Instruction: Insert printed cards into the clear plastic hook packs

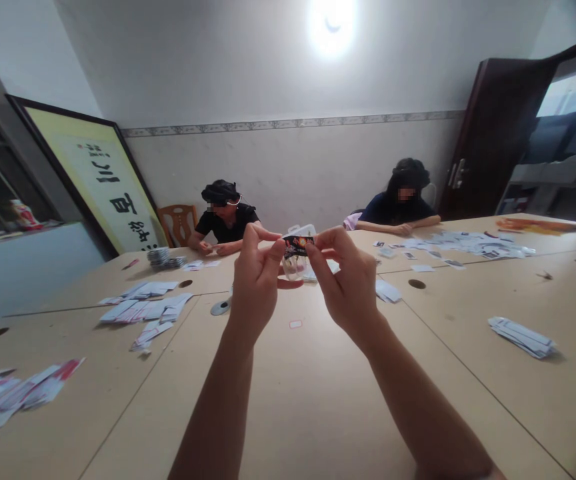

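Note:
Between my two hands, raised over the middle of the table, is a small clear plastic case [295, 269] with a hanging tab on top. A dark printed label [299, 246] with red and yellow marks stretches across its front. My left hand [258, 277] grips the case from the left, thumb on the label's left end and a finger below the case. At the label's right end, the thumb and fingertips of my right hand [347, 280] pinch it. What the case contains is too small to make out.
White paper slips [143, 310] lie in piles on the left of the table [298, 400]. A slip stack [523, 337] sits at right. Behind the case is a tape roll [221, 307]. Two people [228, 217] [401, 200] sit across, near scattered cards [473, 245].

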`<state>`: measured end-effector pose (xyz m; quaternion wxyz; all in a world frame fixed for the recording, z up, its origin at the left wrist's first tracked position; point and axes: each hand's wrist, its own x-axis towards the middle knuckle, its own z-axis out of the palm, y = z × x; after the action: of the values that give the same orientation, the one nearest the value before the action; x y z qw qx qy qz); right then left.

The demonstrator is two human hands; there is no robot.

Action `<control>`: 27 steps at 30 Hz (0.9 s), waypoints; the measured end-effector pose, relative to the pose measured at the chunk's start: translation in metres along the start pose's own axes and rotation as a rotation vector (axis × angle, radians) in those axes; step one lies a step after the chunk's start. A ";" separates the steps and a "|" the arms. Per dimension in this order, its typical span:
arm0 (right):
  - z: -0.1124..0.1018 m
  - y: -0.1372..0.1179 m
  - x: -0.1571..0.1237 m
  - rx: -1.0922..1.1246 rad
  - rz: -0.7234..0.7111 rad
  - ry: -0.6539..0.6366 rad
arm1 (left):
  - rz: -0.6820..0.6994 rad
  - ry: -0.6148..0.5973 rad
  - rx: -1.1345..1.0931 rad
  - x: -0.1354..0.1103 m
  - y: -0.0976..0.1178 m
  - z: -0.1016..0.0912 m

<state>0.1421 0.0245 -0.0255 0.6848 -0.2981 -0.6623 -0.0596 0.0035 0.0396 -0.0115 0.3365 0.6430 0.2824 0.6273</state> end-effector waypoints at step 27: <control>0.010 0.002 -0.005 0.200 0.204 0.098 | 0.012 -0.071 0.016 0.005 -0.009 0.001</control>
<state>0.1337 0.0301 -0.0312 0.7451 -0.2908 -0.5970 0.0619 0.0058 0.0485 -0.0153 0.3373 0.6694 0.2713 0.6037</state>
